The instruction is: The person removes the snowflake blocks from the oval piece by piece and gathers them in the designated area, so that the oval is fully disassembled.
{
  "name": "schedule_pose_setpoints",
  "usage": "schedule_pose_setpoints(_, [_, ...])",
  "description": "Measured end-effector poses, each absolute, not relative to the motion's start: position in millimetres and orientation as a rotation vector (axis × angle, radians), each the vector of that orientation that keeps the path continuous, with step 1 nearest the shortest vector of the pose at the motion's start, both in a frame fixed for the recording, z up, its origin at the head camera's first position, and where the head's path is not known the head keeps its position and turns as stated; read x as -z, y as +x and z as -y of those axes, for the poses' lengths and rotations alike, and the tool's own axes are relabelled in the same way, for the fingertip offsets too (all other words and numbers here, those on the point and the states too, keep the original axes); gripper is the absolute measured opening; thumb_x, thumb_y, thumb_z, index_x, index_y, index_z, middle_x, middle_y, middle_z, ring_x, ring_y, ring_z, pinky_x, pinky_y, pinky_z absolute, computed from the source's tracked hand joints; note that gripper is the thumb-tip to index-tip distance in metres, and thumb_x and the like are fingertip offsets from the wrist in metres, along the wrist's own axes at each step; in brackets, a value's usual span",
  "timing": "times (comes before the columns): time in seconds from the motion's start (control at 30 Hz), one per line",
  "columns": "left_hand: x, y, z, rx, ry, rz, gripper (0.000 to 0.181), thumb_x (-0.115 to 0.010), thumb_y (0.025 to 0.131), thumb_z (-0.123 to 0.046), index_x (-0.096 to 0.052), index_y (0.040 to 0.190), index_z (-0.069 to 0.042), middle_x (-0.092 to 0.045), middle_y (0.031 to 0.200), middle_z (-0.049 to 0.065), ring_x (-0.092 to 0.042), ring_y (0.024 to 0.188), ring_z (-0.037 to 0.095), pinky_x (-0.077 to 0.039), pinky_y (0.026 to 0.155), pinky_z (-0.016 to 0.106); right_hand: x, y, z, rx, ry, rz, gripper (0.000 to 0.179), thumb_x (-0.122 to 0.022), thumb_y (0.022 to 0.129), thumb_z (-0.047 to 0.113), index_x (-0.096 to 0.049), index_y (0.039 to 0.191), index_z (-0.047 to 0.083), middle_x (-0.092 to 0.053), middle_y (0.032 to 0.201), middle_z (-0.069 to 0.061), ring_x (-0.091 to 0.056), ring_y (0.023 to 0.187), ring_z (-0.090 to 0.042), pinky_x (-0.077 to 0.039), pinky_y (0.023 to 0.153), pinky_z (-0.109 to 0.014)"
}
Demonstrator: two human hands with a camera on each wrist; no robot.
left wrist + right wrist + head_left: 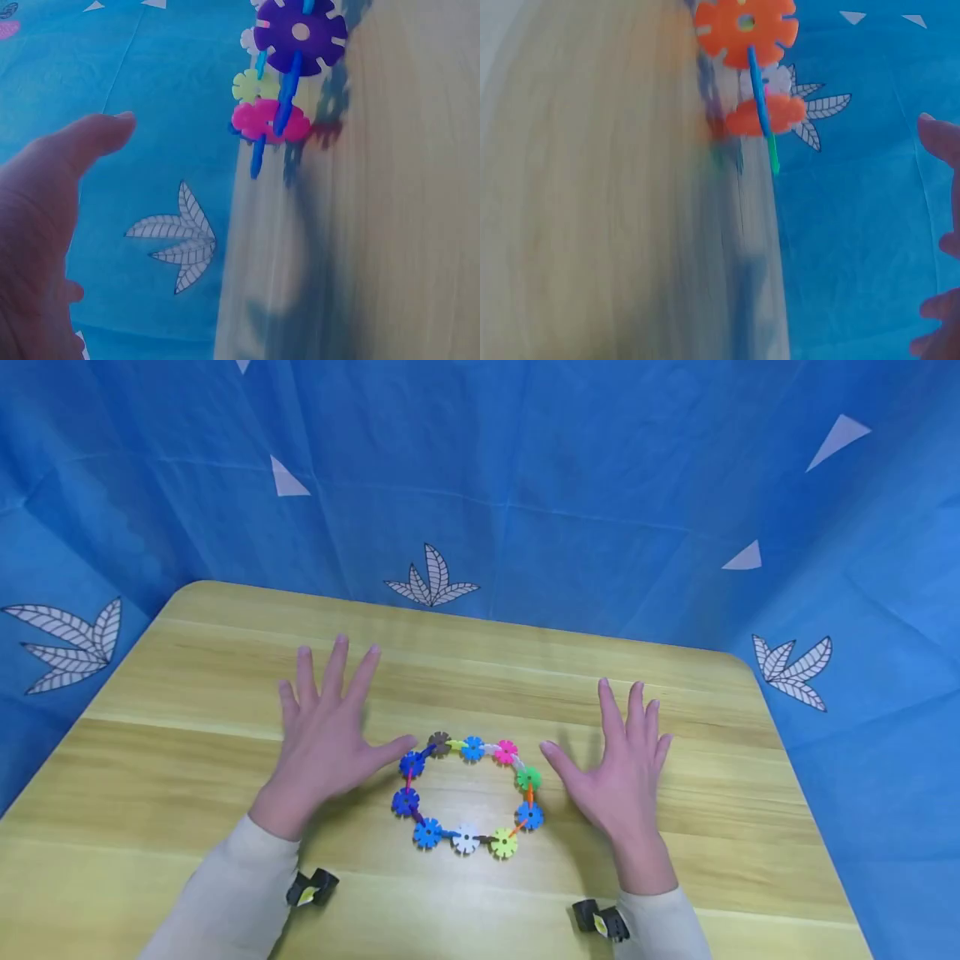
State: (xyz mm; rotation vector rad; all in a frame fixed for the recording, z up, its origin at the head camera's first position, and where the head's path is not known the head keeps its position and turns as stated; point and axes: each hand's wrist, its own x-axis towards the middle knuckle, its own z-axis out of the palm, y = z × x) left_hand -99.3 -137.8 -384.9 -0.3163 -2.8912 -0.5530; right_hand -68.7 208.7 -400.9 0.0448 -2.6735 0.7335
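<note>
On the wooden worktop (465, 906), a linked ring of colourful notched discs (459, 834) lies between the left hand (330, 742) and the right hand (618, 777), each grip released with fingers spread, the left thumb near the ring.

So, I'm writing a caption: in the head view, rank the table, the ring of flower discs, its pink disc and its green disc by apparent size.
1. Table, by far the largest
2. Ring of flower discs
3. Pink disc and green disc: too alike to rank apart
</note>
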Motion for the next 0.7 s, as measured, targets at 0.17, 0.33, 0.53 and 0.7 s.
schedule_pose_setpoints(0.17, [390, -106, 130, 0.695, -0.371, 2.862, 0.113, -0.067, 0.076, -0.075, -0.009, 0.162, -0.031, 0.001, 0.166, 0.009, 0.015, 0.147, 0.041, -0.009, 0.103, 0.078, 405, -76, -200, -0.987, 0.145, 2.578, 0.094, -0.081, 0.079, 0.047, -0.035, 0.156, 0.024, -0.020, 0.163, -0.007, -0.012, 0.148, -0.034, -0.008, 0.111, -0.065])
schedule_pose_setpoints(0.33, [399, -116, 118, 0.847, -0.459, 2.863, 0.111, -0.069, 0.078, -0.071, -0.009, 0.162, -0.029, -0.010, 0.164, 0.014, -0.011, 0.145, 0.047, -0.022, 0.101, 0.075, 413, -85, -189, -1.232, 0.196, 2.557, 0.086, -0.086, 0.078, 0.037, -0.044, 0.151, 0.022, -0.042, 0.151, -0.006, -0.036, 0.137, -0.030, -0.029, 0.105, -0.062])
schedule_pose_setpoints(0.53, [406, -123, 103, 1.036, -0.548, 2.897, 0.107, -0.078, 0.078, -0.053, -0.015, 0.161, -0.028, -0.023, 0.160, 0.016, -0.031, 0.139, 0.043, -0.036, 0.100, 0.066, 422, -94, -179, -1.466, 0.284, 2.550, 0.068, -0.090, 0.075, 0.019, -0.058, 0.134, 0.007, -0.057, 0.131, -0.011, -0.050, 0.121, -0.028, -0.036, 0.101, -0.054])
schedule_pose_setpoints(0.7, [410, -125, 91, 1.186, -0.619, 2.926, 0.103, -0.082, 0.078, -0.045, -0.023, 0.160, -0.022, -0.034, 0.153, 0.012, -0.041, 0.134, 0.033, -0.039, 0.102, 0.056, 428, -99, -174, -1.657, 0.298, 2.579, 0.056, -0.088, 0.075, 0.006, -0.062, 0.125, 0.004, -0.061, 0.121, -0.013, -0.053, 0.112, -0.031, -0.039, 0.094, -0.051])
